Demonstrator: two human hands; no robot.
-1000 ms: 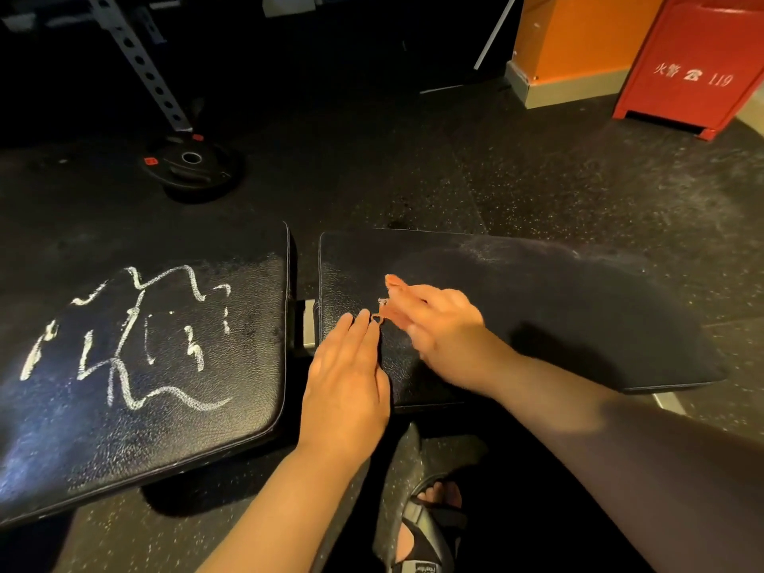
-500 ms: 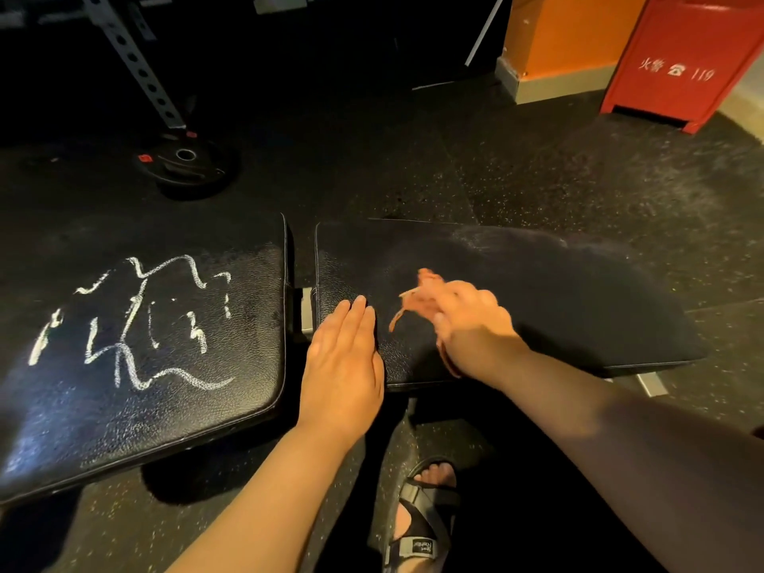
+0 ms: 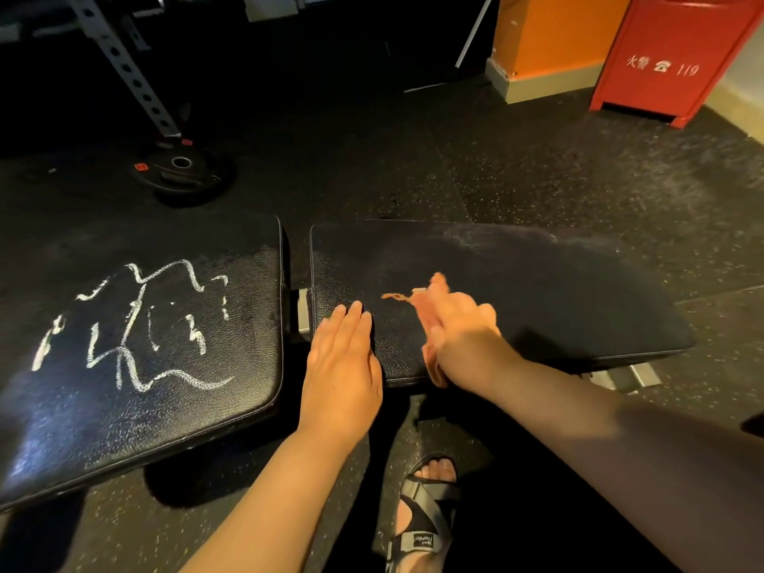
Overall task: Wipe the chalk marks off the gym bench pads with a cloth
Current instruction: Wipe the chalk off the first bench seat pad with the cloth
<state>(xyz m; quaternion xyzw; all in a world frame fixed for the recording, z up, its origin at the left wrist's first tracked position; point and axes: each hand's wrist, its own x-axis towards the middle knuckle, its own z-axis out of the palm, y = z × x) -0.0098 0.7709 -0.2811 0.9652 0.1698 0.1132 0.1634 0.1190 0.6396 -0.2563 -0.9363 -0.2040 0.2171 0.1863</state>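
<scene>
Nearest, at the bottom edge, a foot in a grey strapped sandal (image 3: 421, 516) stands on the dark speckled floor (image 3: 516, 188). Just beyond it the left hand (image 3: 343, 366) lies flat, palm down, with its fingers straight and together, on the near left corner of the right bench pad (image 3: 578, 299). To its right, the right hand (image 3: 461, 324) sits on the same pad with its fingers bent over a pinkish cloth (image 3: 430, 353), holding it down against the black surface. Part of the cloth pokes out past the fingertips on the far side, another part trails over the pad's near edge beside the wrist, and the hand and cloth are slightly blurred. This pad carries only a faint pale smear (image 3: 496, 237) along its far edge. A narrow gap showing a bit of metal frame (image 3: 303, 312) separates it from the left bench pad (image 3: 124, 428), which bears bold white chalk marks (image 3: 136, 324) scrawled across its middle. Farther off on the left, a black weight plate (image 3: 182, 171) lies on the floor at the foot of a perforated steel upright (image 3: 124, 68). At the far right stand an orange column (image 3: 554, 31) and, beside it, a red cabinet (image 3: 678, 55) with white lettering and "119".
</scene>
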